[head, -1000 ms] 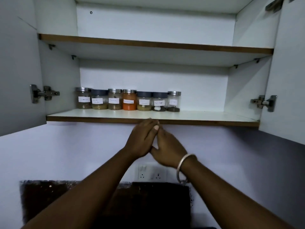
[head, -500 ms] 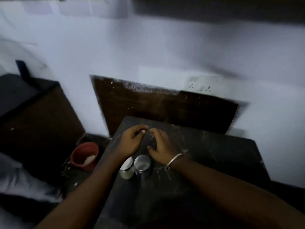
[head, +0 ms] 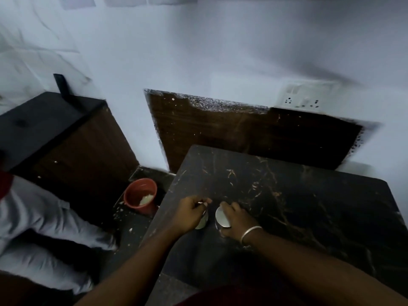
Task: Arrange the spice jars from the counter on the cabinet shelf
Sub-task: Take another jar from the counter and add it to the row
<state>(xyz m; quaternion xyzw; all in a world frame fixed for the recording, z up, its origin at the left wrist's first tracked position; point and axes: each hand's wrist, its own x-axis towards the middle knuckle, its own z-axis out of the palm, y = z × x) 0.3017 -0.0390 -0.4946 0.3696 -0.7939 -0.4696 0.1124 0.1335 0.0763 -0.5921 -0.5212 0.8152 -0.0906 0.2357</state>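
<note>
Two small spice jars with silver lids stand side by side near the left front of the dark marble counter (head: 287,206). My left hand (head: 189,214) wraps over the left jar (head: 203,223), hiding most of it. My right hand (head: 237,219) is curled around the right jar (head: 221,217), whose round lid faces up. A silver bangle sits on my right wrist. The cabinet shelf is out of view.
A red pot (head: 141,195) with something pale inside stands on the floor left of the counter. A dark wooden panel (head: 242,133) and a wall socket (head: 302,100) are behind the counter. A low dark cabinet (head: 57,129) is at left, a person's pale trouser legs (head: 39,228) below it.
The view dropped from the cabinet shelf with its row of jars to the counter. Both hands came down and closed around the two jars.
</note>
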